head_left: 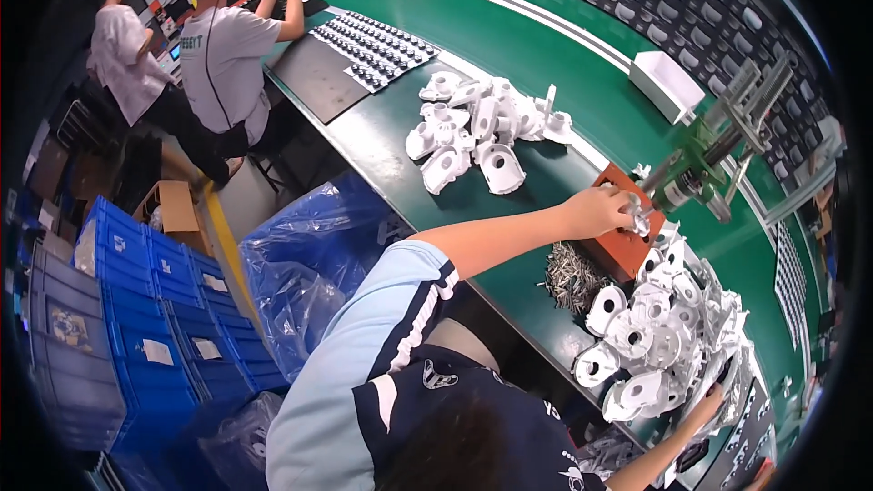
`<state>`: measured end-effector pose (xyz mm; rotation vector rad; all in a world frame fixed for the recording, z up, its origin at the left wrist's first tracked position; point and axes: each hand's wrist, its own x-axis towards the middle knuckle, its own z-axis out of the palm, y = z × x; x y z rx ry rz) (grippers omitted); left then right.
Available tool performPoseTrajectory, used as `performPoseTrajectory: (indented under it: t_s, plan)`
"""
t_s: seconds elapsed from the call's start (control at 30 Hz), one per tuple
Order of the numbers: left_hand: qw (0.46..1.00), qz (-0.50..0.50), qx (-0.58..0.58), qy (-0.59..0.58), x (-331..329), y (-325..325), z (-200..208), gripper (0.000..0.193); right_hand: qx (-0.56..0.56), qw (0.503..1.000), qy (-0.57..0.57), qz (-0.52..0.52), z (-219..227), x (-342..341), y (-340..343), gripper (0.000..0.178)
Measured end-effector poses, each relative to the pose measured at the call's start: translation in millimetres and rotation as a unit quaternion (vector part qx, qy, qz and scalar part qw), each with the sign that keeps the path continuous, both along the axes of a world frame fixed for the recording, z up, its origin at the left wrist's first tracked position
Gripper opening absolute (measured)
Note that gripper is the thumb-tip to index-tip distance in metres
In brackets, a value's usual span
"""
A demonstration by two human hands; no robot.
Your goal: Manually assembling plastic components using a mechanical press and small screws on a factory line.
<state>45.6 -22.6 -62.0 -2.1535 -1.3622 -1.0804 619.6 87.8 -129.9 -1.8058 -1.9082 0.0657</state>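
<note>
At the orange-red block [616, 255], my left hand [597, 212] is closed, its fingers pinching a small white plastic part [641, 221] by the block's top. Just beyond it stands a green hand press [687, 177] with a metal column. A heap of grey metal pins [571, 280] lies at the block's near left side. My right hand [711, 403] reaches to the right edge of a big pile of white plastic housings [650, 332], beside a clear plastic bag [727, 395]. Its fingers are mostly hidden there, so their grip does not show.
More white housings [486, 127] lie heaped farther left on the green table [400, 168]. Beyond them is a tray of small dark parts [377, 47]. A white box [667, 86] stands behind. Blue crates [150, 345] and a bag-lined bin [314, 245] stand left. Two people [223, 55] work farther off.
</note>
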Motion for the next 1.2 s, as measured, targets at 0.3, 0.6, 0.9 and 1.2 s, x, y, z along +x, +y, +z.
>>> performPoseTrajectory:
  t_s: [0.3, 0.6, 0.9, 1.2]
  plan:
    - [0.995, -0.027, -0.094, -0.02, -24, -2, -2, 0.014, -0.023, 0.999, 0.026, 0.027, -9, 13, 15, 0.038]
    - [0.996, 0.058, -0.067, 0.002, -14, -11, 5, 0.015, -0.005, 1.0, -0.02, -0.02, -13, 26, 26, 0.029]
    - [0.996, 0.01, -0.088, 0.002, 4, -11, -12, 0.026, 0.048, 0.997, -0.053, 0.017, -25, 51, 34, 0.023]
    - [0.996, 0.031, -0.089, -0.002, 4, -18, -2, 0.038, 0.049, 0.996, 0.052, -0.054, 62, 16, -5, 0.025]
